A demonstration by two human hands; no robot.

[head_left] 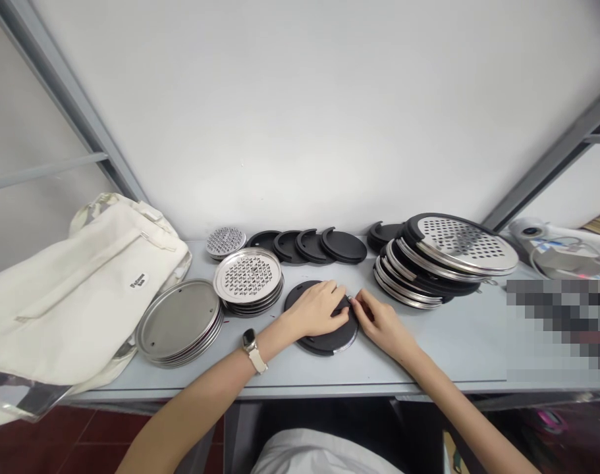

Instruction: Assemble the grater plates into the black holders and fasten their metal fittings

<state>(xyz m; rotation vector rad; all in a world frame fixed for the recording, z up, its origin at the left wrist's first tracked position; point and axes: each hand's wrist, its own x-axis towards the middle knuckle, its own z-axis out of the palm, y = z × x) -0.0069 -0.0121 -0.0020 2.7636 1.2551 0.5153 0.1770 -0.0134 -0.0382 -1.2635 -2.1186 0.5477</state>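
Note:
Near the front middle of the table lies a black round cover [329, 343], with a thin shiny metal edge showing at its lower right. My left hand [315, 307] lies over its top, fingers curled down onto it and holding it against the table. At the cover's right edge, my right hand [381, 322] pinches a small metal ring [350, 299], mostly hidden by the fingertips. Just left of the cover stands a stack of round metal grater plates [247, 276]. To the right rises a tilted stack of grater discs with black rims [465, 243].
Plain metal discs [181, 319] are stacked at left beside a cream bag [97, 283]. Several black covers [344, 246] overlap along the wall, near small grater plates [225, 241]. A white device with cables [551, 234] sits at far right. Grey posts [77, 99] frame the table.

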